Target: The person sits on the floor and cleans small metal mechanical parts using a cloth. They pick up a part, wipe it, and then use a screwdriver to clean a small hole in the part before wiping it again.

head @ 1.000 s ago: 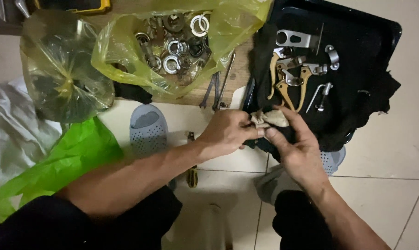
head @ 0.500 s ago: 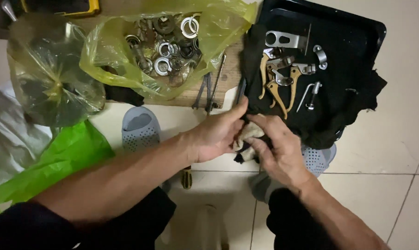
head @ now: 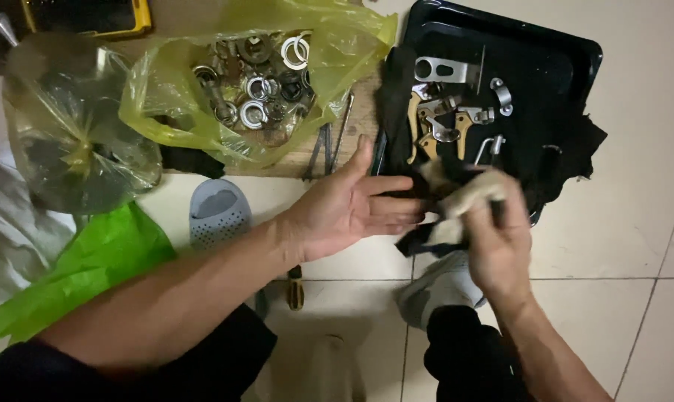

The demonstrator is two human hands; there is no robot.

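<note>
The left hand (head: 348,208) lies spread, palm up, empty. At its three o'clock the right hand (head: 497,238) is closed around a pale rag (head: 467,201), blurred. At twelve o'clock of the rag, metal levers (head: 441,123) rest on a black cloth (head: 560,149) in the black tray (head: 575,52).

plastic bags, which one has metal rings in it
The yellow bag lying open on the wooden board; the clear bag left of it is knotted, and the green one lies crumpled.

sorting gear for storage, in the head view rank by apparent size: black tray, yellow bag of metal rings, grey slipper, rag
1. yellow bag of metal rings and black tray: look alike, unsure
2. grey slipper
3. rag, held in the right hand, blurred
</note>
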